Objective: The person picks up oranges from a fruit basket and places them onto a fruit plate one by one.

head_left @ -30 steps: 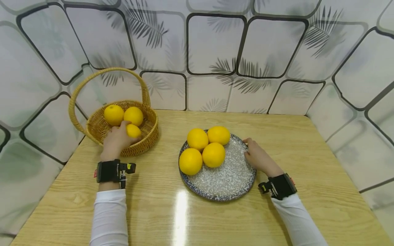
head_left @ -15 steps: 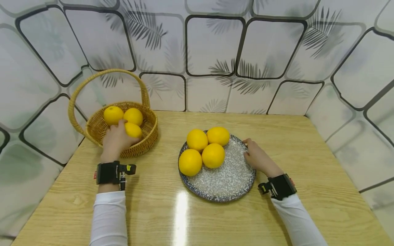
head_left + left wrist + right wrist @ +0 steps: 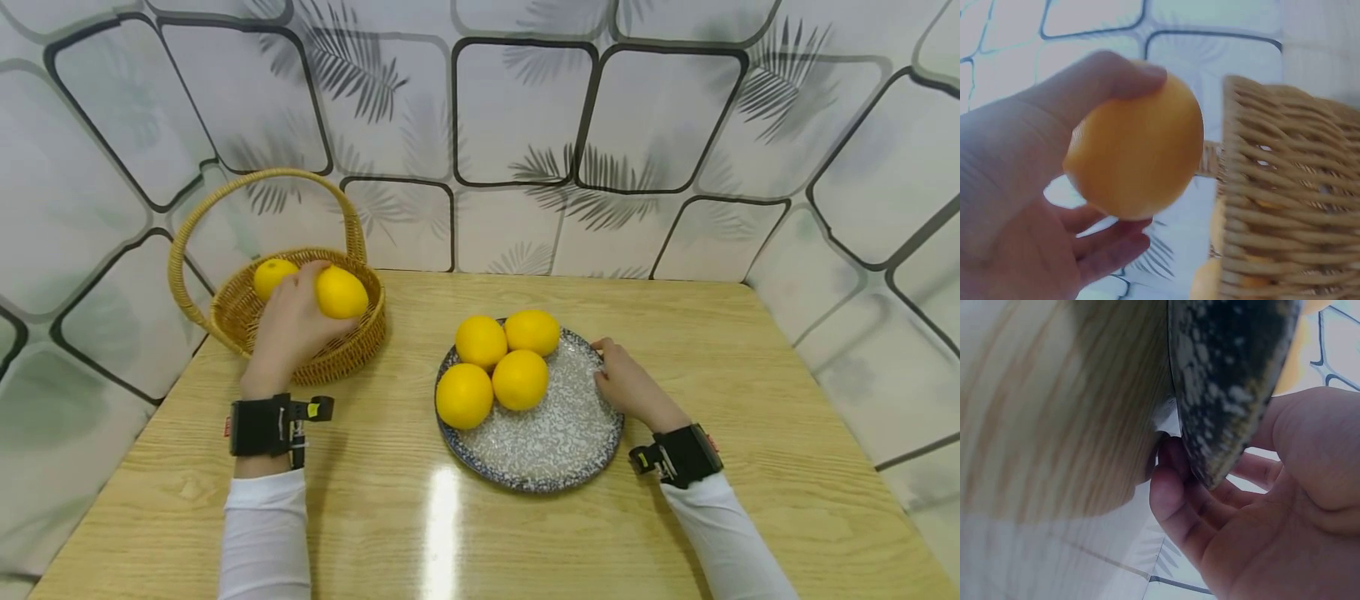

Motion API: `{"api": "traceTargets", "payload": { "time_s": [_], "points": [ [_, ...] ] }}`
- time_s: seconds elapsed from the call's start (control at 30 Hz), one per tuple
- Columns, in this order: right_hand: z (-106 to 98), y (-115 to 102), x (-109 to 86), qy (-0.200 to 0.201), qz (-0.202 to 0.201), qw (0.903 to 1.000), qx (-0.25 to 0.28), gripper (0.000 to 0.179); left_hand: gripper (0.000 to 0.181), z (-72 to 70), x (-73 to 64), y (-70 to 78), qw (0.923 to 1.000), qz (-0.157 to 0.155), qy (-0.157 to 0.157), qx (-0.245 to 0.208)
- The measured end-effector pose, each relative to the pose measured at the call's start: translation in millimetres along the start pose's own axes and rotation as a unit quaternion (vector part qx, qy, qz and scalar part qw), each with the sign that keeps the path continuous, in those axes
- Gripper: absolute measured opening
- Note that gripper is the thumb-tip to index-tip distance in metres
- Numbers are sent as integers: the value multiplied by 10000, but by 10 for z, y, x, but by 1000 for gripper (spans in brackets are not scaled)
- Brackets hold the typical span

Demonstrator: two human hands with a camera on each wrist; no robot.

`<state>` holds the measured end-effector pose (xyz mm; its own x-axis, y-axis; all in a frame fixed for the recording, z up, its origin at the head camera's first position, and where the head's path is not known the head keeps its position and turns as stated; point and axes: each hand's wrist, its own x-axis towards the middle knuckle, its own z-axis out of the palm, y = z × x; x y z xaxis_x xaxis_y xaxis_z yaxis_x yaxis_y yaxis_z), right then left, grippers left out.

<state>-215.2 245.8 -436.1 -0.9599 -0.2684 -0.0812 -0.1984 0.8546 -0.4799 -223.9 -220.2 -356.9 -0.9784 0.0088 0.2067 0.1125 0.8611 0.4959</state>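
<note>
My left hand (image 3: 288, 325) holds a yellow-orange orange (image 3: 341, 293) over the wicker basket (image 3: 352, 354). In the left wrist view the thumb lies on top of this orange (image 3: 1138, 147) and the other fingers are under it, beside the basket's woven wall (image 3: 1291, 200). Another orange (image 3: 273, 277) shows inside the basket behind the hand; the held fruit and hand hide part of the interior. On the right, my right hand (image 3: 633, 383) grips the rim of a speckled grey plate (image 3: 570, 425) with a dark edge. In the right wrist view the fingertips are under the plate's rim (image 3: 1222, 394).
Several oranges (image 3: 520, 379) sit grouped on the plate's left half. The basket's tall arched handle (image 3: 262, 173) rises above the left hand. A light wooden table (image 3: 375, 500) carries everything, with a patterned wall covering (image 3: 525, 108) behind it.
My left hand has lifted the orange up from among the others in the basket, slightly to the right. The right hand and the plate have stayed in place.
</note>
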Motion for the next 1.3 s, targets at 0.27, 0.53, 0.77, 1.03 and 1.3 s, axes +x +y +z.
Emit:
{"api": "traceTargets", "payload": {
  "time_s": [0.27,0.53,0.77,1.03,1.3],
  "points": [
    [2,-12,0,10,-9,10000,-50,45,95,-54,-2,273,9965,567,-378,-491],
    [-6,-21,15,-39,59,10000,14,46,97,-8,-30,580,9896,1133,-520,-724],
    [-3,-16,0,-19,4,10000,25,45,94,36,-129,811,9808,1613,-765,-781],
    [-4,-12,6,6,3,10000,6,44,92,184,-254,1158,9628,2163,-1448,-719],
    [-11,-9,19,-84,119,9999,31,46,90,352,-380,1385,9503,2567,-1747,-224]
  ]
}}
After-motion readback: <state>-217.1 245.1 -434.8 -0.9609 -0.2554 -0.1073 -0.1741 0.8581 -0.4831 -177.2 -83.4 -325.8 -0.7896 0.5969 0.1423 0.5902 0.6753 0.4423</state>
